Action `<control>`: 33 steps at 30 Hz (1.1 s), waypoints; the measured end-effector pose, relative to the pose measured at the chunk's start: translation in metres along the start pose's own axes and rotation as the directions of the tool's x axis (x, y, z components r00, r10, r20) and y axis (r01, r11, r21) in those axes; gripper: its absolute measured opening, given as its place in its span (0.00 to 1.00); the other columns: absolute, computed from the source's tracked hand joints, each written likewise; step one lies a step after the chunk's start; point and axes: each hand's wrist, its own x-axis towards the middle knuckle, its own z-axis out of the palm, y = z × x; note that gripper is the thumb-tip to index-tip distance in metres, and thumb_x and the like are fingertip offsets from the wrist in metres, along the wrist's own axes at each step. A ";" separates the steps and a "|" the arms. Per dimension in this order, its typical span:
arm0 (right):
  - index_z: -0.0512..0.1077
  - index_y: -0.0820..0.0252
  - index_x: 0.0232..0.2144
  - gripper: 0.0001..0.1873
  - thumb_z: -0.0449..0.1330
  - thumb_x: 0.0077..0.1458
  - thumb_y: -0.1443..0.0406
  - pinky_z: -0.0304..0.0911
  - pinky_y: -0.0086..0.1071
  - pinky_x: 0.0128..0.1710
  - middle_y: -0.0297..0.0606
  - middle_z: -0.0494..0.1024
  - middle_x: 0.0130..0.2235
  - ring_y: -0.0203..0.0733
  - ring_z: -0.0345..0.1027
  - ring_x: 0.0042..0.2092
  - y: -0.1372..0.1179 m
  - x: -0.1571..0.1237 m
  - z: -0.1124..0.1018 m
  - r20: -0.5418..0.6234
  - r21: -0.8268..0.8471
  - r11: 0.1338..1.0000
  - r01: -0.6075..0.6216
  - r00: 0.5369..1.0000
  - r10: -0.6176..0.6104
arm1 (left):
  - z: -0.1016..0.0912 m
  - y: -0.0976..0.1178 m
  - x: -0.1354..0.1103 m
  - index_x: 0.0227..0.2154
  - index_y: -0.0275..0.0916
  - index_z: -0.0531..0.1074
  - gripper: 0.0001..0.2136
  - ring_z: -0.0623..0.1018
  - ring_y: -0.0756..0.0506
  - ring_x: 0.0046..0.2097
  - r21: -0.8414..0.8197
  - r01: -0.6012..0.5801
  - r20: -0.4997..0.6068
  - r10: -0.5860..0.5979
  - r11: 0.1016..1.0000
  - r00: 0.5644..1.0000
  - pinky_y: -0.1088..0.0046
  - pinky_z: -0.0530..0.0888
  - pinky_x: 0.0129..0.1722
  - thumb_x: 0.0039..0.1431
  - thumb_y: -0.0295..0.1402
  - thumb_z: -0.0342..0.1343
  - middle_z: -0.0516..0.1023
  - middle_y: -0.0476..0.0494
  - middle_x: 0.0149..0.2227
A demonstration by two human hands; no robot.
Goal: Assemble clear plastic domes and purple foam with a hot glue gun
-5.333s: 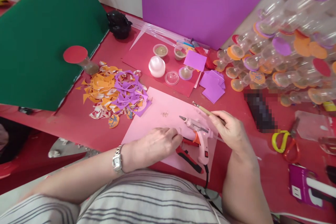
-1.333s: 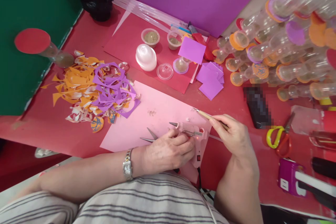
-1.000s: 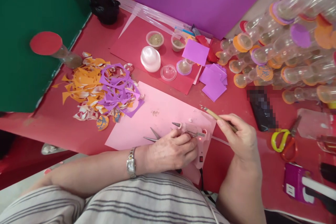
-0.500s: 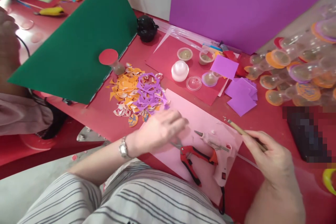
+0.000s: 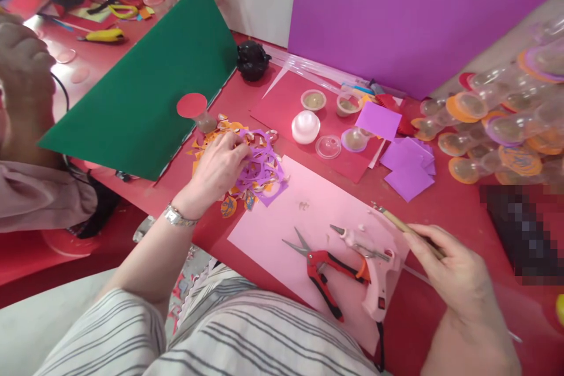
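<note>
The right hand [image 5: 453,261] is clamped on the rear of a wooden-handled tool [image 5: 395,221], presumably to leave its tip free ahead of the hand, while paper scraps [image 5: 266,171] lie beneath the left hand [image 5: 220,165], whose grip cannot be told.

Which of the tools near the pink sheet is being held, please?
The slim tan tool in the right hand; the red-handled snips and pink glue gun lie on the pink sheet.

Bright light, soft shadows, glare upper left, stretched edges, pixelated dark object [image 5: 522,235] right
</note>
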 end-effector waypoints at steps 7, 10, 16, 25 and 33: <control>0.78 0.53 0.32 0.20 0.58 0.61 0.46 0.71 0.31 0.28 0.36 0.81 0.29 0.41 0.75 0.29 -0.003 -0.001 0.000 0.007 0.062 0.998 -0.013 1.000 0.013 | -0.034 0.021 0.003 0.37 0.41 0.75 0.07 0.75 0.44 0.40 -0.073 0.045 -0.124 -0.054 0.996 0.991 0.63 0.75 0.45 0.68 0.33 0.53 0.78 0.46 0.38; 0.78 0.54 0.33 0.19 0.57 0.62 0.48 0.70 0.32 0.29 0.36 0.81 0.30 0.41 0.75 0.30 -0.002 -0.001 -0.001 0.016 0.062 0.998 -0.029 0.999 0.028 | -0.036 0.047 0.007 0.36 0.41 0.75 0.07 0.75 0.43 0.42 -0.147 -0.034 -0.126 0.015 0.988 0.992 0.63 0.74 0.47 0.67 0.32 0.53 0.79 0.46 0.37; 0.77 0.54 0.33 0.18 0.57 0.62 0.49 0.70 0.33 0.31 0.36 0.80 0.30 0.42 0.75 0.31 -0.009 0.000 -0.002 -0.007 0.070 0.997 -0.017 1.000 0.018 | -0.008 0.103 0.022 0.32 0.38 0.73 0.05 0.75 0.46 0.36 -0.328 -0.207 0.044 0.234 0.922 0.971 0.68 0.72 0.40 0.65 0.28 0.55 0.79 0.46 0.32; 0.79 0.52 0.38 0.10 0.60 0.62 0.56 0.68 0.32 0.29 0.35 0.79 0.31 0.39 0.72 0.29 -0.017 -0.009 0.000 -0.154 0.160 0.987 0.031 0.988 -0.006 | -0.001 0.149 0.049 0.33 0.36 0.74 0.06 0.75 0.53 0.29 -0.736 -0.054 0.128 0.217 0.675 0.968 0.78 0.71 0.31 0.59 0.22 0.53 0.78 0.50 0.30; 0.79 0.52 0.40 0.10 0.60 0.63 0.58 0.67 0.31 0.29 0.34 0.79 0.30 0.37 0.70 0.28 -0.019 -0.017 0.006 -0.263 0.260 0.964 0.047 0.965 0.024 | 0.015 0.163 0.057 0.37 0.34 0.76 0.06 0.73 0.55 0.23 -0.877 0.265 0.374 0.221 0.401 0.901 0.81 0.70 0.25 0.60 0.27 0.54 0.72 0.55 0.23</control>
